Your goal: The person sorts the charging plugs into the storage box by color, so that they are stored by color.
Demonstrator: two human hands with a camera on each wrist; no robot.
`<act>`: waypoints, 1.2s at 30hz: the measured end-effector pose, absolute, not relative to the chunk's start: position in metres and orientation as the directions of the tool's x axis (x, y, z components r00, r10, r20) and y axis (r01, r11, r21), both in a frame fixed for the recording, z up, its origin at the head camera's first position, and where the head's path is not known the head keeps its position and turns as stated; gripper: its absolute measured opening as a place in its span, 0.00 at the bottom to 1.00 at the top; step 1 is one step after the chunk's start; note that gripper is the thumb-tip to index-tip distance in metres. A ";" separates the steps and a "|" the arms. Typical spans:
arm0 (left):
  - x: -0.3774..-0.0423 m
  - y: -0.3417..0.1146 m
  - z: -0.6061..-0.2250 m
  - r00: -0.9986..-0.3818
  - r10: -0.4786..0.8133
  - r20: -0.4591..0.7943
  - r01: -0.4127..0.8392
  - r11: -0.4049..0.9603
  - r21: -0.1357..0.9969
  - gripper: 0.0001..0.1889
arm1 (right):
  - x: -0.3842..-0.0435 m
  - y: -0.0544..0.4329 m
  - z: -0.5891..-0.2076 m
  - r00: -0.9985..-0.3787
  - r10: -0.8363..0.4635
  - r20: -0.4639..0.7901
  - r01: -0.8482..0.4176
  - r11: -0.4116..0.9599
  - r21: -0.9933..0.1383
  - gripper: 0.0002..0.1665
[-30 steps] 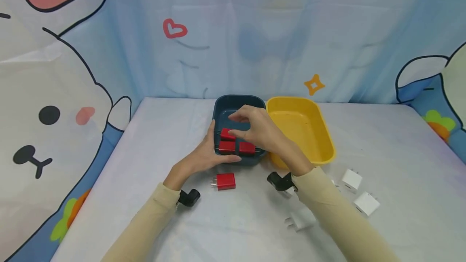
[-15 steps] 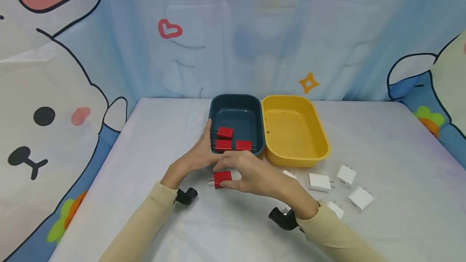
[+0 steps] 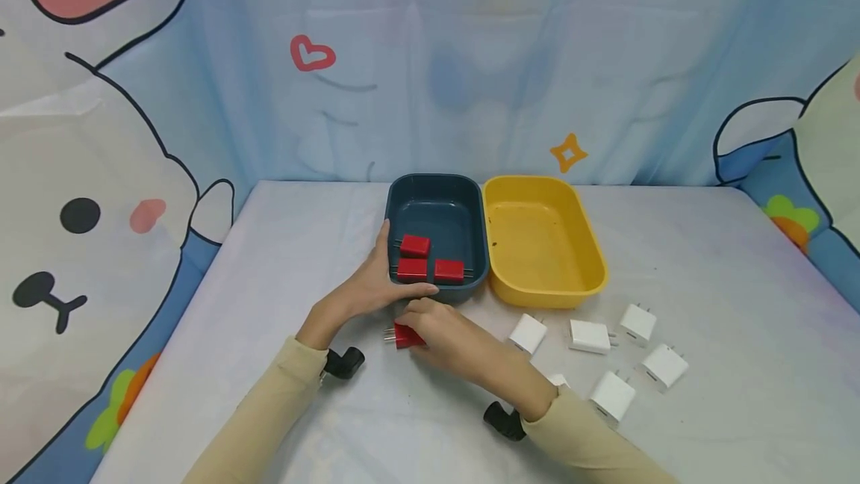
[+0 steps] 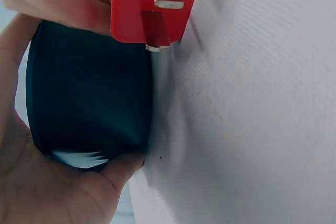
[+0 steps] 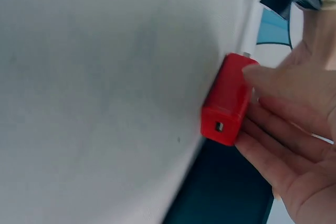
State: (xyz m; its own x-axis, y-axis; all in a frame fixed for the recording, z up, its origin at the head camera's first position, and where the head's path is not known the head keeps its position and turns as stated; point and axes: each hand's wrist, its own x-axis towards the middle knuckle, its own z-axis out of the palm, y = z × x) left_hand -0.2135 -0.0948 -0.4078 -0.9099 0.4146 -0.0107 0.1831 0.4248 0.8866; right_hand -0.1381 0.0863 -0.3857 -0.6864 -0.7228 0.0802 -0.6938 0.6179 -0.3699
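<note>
My right hand (image 3: 457, 338) pinches a red USB wall charger (image 3: 405, 336) just in front of the dark blue tray (image 3: 440, 208). Thumb and fingers sit on opposite sides of the charger (image 5: 228, 93) in the right wrist view, where its port shows. Its metal prongs face the left wrist camera. Whether it has left the table I cannot tell. My left hand (image 3: 372, 282) rests against the tray's near left corner, fingers along the side and thumb stretched across the front. Inside the tray lie three more red chargers (image 3: 411, 270), near its front end.
A yellow tray (image 3: 537, 237) stands right beside the blue one. Several white chargers (image 3: 590, 337) are scattered on the white tabletop to the right, one partly hidden by my right forearm. A printed curtain (image 3: 376, 95) hangs behind the table.
My right hand has come back from above the blue tray, down to the red charger in front of it, and now pinches it. The left hand stays at the tray corner.
</note>
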 end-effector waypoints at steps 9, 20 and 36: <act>-0.212 -0.095 -0.405 -0.911 0.413 -0.004 0.187 0.421 0.888 0.70 | -0.136 0.081 -0.390 -0.694 -0.711 0.112 -0.698 0.626 -0.348 0.18; -0.212 -0.094 -0.409 -0.907 0.420 0.023 0.200 0.384 0.901 0.69 | -0.137 0.080 -0.392 -0.715 -0.698 0.031 -0.657 0.657 -0.368 0.23; -0.215 -0.095 -0.408 -0.911 0.411 -0.032 0.174 0.455 0.873 0.66 | -0.152 0.124 -0.325 -0.644 -0.759 0.096 -0.700 0.533 -0.476 0.23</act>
State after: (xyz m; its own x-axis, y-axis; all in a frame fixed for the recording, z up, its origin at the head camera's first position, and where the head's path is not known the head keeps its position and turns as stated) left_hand -0.2146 -0.0950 -0.4077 -0.9110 0.4111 -0.0324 0.1742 0.4546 0.8735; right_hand -0.1518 0.1241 -0.3248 -0.6438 -0.7591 0.0962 -0.6996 0.5330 -0.4760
